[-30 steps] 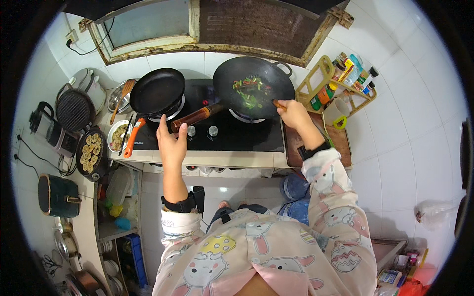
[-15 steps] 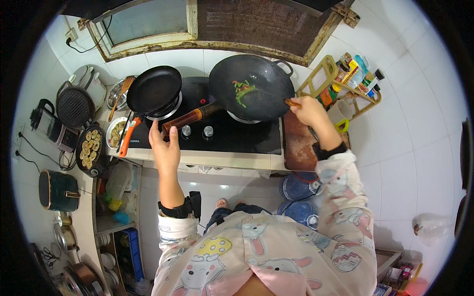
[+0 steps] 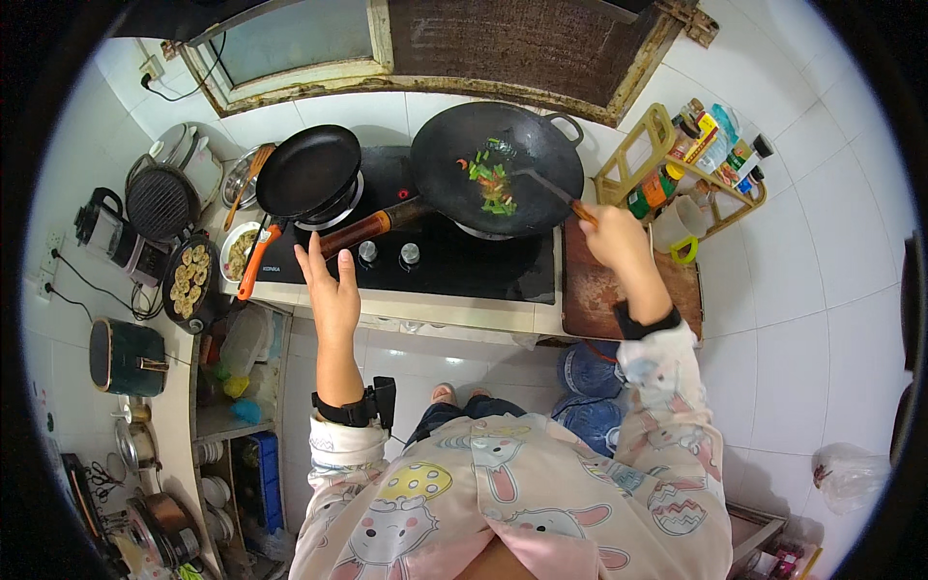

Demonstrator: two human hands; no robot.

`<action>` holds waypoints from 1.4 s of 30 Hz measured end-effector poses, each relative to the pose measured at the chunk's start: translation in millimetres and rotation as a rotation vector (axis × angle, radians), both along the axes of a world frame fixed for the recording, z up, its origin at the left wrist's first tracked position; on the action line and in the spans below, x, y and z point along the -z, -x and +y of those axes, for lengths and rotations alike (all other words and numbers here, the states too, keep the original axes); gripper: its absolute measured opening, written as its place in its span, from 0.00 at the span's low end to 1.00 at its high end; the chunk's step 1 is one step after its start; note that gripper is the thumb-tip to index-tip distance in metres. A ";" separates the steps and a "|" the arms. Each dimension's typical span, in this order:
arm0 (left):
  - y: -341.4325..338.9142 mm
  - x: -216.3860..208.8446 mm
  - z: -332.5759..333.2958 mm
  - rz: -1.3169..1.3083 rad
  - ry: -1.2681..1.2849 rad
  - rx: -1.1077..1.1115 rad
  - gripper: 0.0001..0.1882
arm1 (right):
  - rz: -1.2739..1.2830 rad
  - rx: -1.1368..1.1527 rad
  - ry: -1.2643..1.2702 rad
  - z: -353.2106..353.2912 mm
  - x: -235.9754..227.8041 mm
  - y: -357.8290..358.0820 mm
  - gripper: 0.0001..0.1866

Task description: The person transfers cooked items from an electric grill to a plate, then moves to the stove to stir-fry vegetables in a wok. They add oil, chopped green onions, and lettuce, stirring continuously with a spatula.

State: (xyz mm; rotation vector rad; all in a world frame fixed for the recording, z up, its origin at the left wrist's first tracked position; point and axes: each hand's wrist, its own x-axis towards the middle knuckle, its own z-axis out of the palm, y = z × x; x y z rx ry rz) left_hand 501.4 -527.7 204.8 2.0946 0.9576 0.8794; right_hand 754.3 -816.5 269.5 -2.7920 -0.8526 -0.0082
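Note:
A black wok (image 3: 445, 145) with a long wooden handle (image 3: 362, 232) sits on the right burner. Chopped green and red vegetables (image 3: 495, 184) lie in its middle. My right hand (image 3: 619, 242) is closed round the wooden grip of a spatula (image 3: 556, 188), whose dark metal end reaches in beside the vegetables. By the tip of the wok handle is my left hand (image 3: 332, 290), its fingers stretched and thumb apart, not wrapped round anything. A black frying pan (image 3: 309, 172) with an orange handle (image 3: 258, 261) rests over the left burner.
The black stove (image 3: 454, 271) has two silver knobs. A dish of food (image 3: 238, 253), a slotted wooden turner (image 3: 247, 179) and a pan of round slices (image 3: 191, 280) stand left. On the right are a brown board (image 3: 628, 290) and a seasoning rack (image 3: 667, 135). Blue water bottles (image 3: 590, 420) stand below.
The spatula's metal end has come up into plain view in the wok. The vegetables are shifted and spread differently. My left hand stays near the handle tip, fingers more spread. The view has shifted slightly.

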 end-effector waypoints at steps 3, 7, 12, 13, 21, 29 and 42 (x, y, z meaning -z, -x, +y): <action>1.3 -2.8 -5.3 0.001 -0.012 0.000 0.32 | -0.042 0.020 -0.052 35.0 18.4 -8.0 0.15; 7.4 -5.0 -4.6 -0.012 -0.036 0.004 0.32 | 0.059 -0.061 -0.103 27.1 13.0 9.2 0.16; 11.6 0.0 -3.1 -0.016 -0.009 -0.012 0.33 | -0.015 -0.077 -0.038 -24.2 -29.8 18.1 0.15; 10.9 1.0 -3.8 -0.021 -0.001 -0.009 0.33 | -0.036 -0.073 -0.019 -18.9 -30.4 12.4 0.16; 15.7 -0.6 -10.8 -0.020 -0.023 0.001 0.33 | -0.061 0.017 -0.038 52.9 17.0 -26.3 0.16; 12.4 10.4 -4.2 -0.110 0.006 0.047 0.34 | 0.064 -0.108 0.060 -34.4 -60.7 16.9 0.15; 17.7 8.3 -6.6 -0.102 0.005 0.005 0.34 | 0.121 -0.075 -0.160 12.2 8.7 20.5 0.17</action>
